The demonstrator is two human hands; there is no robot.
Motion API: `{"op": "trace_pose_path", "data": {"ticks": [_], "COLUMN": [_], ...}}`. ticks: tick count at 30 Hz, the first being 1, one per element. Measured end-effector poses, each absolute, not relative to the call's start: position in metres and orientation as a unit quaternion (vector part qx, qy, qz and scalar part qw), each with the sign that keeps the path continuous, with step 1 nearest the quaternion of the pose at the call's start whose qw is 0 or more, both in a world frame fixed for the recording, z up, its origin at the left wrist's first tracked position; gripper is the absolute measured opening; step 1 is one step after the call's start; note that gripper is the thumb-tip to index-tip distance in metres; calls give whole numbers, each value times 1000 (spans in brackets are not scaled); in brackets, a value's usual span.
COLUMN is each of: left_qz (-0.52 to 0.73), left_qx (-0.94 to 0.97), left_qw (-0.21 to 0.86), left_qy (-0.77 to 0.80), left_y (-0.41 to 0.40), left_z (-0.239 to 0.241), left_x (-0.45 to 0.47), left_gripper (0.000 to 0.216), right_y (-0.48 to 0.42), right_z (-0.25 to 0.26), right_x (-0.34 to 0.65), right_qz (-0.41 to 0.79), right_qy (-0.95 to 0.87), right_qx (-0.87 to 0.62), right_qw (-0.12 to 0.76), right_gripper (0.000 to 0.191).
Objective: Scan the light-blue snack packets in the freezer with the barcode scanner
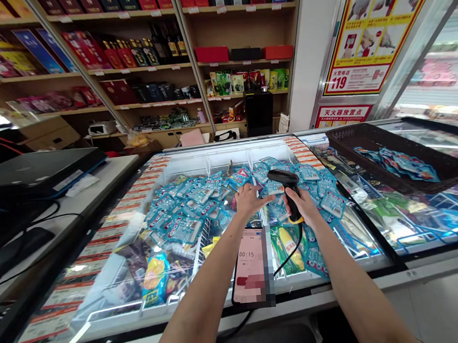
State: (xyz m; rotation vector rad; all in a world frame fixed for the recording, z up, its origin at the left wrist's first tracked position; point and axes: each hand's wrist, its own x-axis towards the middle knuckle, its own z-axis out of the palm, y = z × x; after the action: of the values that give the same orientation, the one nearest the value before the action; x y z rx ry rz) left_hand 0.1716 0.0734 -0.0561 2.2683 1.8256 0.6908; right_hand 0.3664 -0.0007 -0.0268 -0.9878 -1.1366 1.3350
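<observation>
My left hand (249, 200) is stretched over the freezer's glass top, thumb spread away from the other fingers. Its fingertips are at the near edge of a blue packet with a red patch (240, 177); whether they touch it I cannot tell. My right hand (305, 203) is wrapped round the grip of a black barcode scanner (283, 177), whose head points left. Many small blue packets (184, 229) lie spread on the glass around both hands. Between my forearms lies a phone (246, 268) showing 00:15, partly blurred out.
On the right, a dark brown tray (446, 167) holds more blue packets. A black cable (289, 255) runs from the scanner. Frozen bags show beneath the freezer glass (115, 286). A dark flat device (34, 173) stands on the left counter; stocked shelves (137, 67) line the back.
</observation>
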Motion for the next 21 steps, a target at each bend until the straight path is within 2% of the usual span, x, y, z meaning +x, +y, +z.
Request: {"op": "trace_pose_path", "data": {"ticks": [2, 9, 13, 21], "left_qz": [225, 258, 343, 549], "left_qx": [759, 745, 737, 585], "left_qw": [72, 112, 145, 291], "left_qy": [607, 605, 564, 521], "left_y": [75, 91, 89, 84], "left_z": [-58, -60, -65, -70], "left_x": [177, 153, 135, 118], "left_gripper": [71, 63, 60, 56], "right_y": [0, 0, -1, -2], "right_z": [-27, -25, -24, -28], "right_x": [366, 363, 364, 364], "right_qz": [553, 546, 555, 553], "right_qy": [-474, -470, -475, -524], "right_qx": [-430, -446, -429, -426], "right_qw": [534, 532, 531, 488], "right_gripper": [43, 47, 45, 41]}}
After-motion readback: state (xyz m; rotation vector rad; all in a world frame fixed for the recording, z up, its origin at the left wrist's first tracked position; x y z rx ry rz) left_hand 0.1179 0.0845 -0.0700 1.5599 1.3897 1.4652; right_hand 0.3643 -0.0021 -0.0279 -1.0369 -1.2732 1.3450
